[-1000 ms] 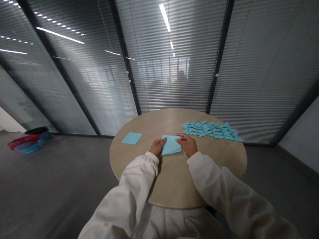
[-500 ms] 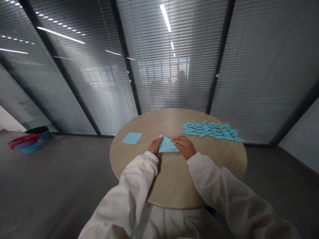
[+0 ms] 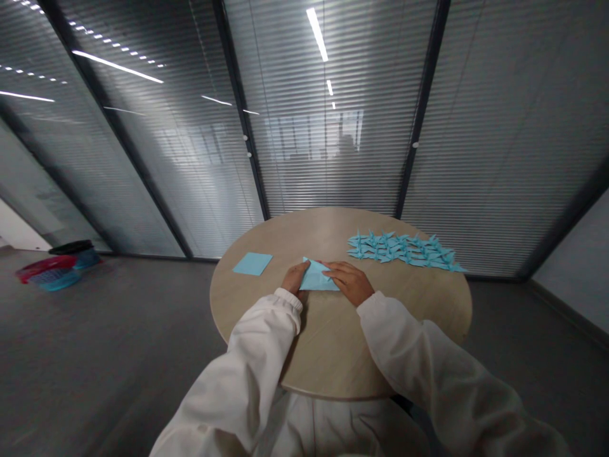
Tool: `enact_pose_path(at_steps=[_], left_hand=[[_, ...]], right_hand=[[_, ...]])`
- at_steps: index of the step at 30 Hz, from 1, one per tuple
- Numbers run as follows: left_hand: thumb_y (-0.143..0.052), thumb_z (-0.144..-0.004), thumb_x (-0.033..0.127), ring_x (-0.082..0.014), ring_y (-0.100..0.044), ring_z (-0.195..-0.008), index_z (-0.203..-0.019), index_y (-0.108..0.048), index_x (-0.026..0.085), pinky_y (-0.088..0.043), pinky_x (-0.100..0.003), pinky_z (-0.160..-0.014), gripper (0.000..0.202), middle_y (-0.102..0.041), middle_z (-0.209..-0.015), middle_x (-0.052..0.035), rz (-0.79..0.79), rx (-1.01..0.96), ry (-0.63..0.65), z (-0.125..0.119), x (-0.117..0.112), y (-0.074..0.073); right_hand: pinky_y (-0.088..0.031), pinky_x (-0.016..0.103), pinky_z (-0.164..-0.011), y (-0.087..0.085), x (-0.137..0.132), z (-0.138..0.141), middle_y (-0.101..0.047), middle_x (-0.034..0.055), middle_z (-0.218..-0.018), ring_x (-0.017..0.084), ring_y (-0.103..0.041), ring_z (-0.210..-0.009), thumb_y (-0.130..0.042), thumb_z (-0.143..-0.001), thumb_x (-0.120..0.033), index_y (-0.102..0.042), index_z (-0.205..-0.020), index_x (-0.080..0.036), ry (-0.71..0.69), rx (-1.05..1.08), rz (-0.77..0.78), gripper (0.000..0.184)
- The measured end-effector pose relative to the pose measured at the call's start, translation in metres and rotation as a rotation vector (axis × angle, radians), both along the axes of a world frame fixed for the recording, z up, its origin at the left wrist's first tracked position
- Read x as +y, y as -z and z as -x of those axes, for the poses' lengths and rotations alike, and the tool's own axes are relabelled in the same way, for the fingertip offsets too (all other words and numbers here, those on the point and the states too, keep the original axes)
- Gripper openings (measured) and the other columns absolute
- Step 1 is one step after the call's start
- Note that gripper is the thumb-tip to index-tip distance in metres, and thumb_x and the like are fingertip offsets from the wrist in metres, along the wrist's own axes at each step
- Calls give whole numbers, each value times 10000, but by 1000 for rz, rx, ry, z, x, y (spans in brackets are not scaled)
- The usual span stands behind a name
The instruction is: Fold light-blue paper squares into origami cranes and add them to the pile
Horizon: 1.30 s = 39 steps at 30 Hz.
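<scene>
Between my hands is a light blue sheet of origami paper (image 3: 318, 278), partly folded, just above or on the round table. My left hand (image 3: 295, 278) grips its left edge, the thumb on top and the fingers beneath. On the right side, my right hand (image 3: 351, 280) has its fingers together over the paper's edge; whether its thumb pinches from below is hidden. Left of my hands lies a flat blue stack or sheet of square paper (image 3: 252, 264). Rows of folded blue paper cranes (image 3: 404, 249) stand to the right, beyond my right hand.
The round wooden table (image 3: 333, 355) has its near edge at my lap. Behind it runs a glass partition (image 3: 333, 165) with blinds. On the floor at the far left are a blue basket with a red rim (image 3: 52, 276) and a dark-topped bin (image 3: 85, 255).
The paper and my left hand have shifted slightly left. My right hand's fingers have come down flatter over the paper's right side. The cranes and the square paper have stayed put.
</scene>
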<state>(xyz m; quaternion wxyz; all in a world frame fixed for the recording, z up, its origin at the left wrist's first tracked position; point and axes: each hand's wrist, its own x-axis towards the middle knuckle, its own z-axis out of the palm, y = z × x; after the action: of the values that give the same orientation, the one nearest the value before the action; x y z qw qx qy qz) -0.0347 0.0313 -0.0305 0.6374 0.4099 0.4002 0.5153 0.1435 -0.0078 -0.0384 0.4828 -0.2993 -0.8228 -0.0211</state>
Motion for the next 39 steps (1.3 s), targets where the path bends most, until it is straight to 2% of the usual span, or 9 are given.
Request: enact_pose_path(at_steps=[5,10,18,24,26,29,31,35,39], left_hand=[[-616,-734,303,-193,-664,-638,-899,-681,40,-526,-262,-589,318,-701,-725,-126,13,-100,36,-5,-10,-11],[-684,-694,367,-187,-655,-631,-879,-690,52,-518,-263,-586,365,-701,-731,-118,-26,-89,58,-7,-17,-17],[-812,-509,416,-175,-632,-584,-829,-715,69,-487,-273,-600,482,-701,-681,-96,-44,123,66,0,-10,-9],[-798,-514,431,-154,-601,-547,-788,-718,90,-467,-262,-576,445,-690,-636,-73,-97,178,42,4,-5,-5],[-784,-533,440,-151,-595,-547,-787,-718,95,-459,-254,-563,433,-689,-638,-69,-145,217,35,4,-4,-4],[-773,-549,448,-170,-611,-592,-801,-719,95,-457,-252,-568,437,-696,-669,-80,-226,285,43,2,-4,-2],[-762,-561,461,-184,-624,-635,-816,-720,96,-468,-261,-598,447,-702,-702,-88,-270,304,66,0,-6,-2],[-736,-587,489,-181,-629,-644,-829,-723,101,-478,-265,-616,457,-707,-737,-87,-303,314,101,-3,-11,-6],[-744,-582,474,-170,-618,-614,-835,-723,101,-466,-257,-586,451,-702,-716,-79,-286,321,106,-5,-15,-9]], right_hand=[[-468,345,-949,2,1,-1,-647,105,-1121,174,-567,-1073,-473,-827,-57,-682,-1030,-182,13,-27,8,318],[-471,360,-945,3,3,-1,-639,97,-1129,175,-560,-1077,-477,-819,-55,-674,-1042,-201,5,-44,13,331],[-475,365,-933,6,3,0,-634,91,-1132,175,-558,-1063,-489,-804,-49,-681,-1016,-210,-21,-59,39,328],[-449,363,-960,0,-4,4,-626,88,-1145,179,-551,-1077,-491,-759,-53,-700,-945,-204,-38,24,115,317],[-468,352,-923,-1,-4,6,-637,86,-1116,174,-567,-1049,-484,-775,-92,-686,-957,-199,-41,105,207,293],[-519,313,-774,1,0,8,-668,69,-994,164,-615,-921,-527,-793,-215,-629,-1018,-192,36,311,451,247],[-516,298,-716,5,4,7,-680,53,-884,162,-632,-821,-596,-760,-322,-617,-985,-175,85,404,615,269],[-487,275,-648,10,11,4,-677,45,-738,159,-622,-690,-630,-710,-452,-643,-787,-136,-66,415,848,325],[-450,252,-586,8,10,2,-650,12,-639,146,-587,-614,-672,-638,-507,-641,-701,-133,-134,440,933,381]])
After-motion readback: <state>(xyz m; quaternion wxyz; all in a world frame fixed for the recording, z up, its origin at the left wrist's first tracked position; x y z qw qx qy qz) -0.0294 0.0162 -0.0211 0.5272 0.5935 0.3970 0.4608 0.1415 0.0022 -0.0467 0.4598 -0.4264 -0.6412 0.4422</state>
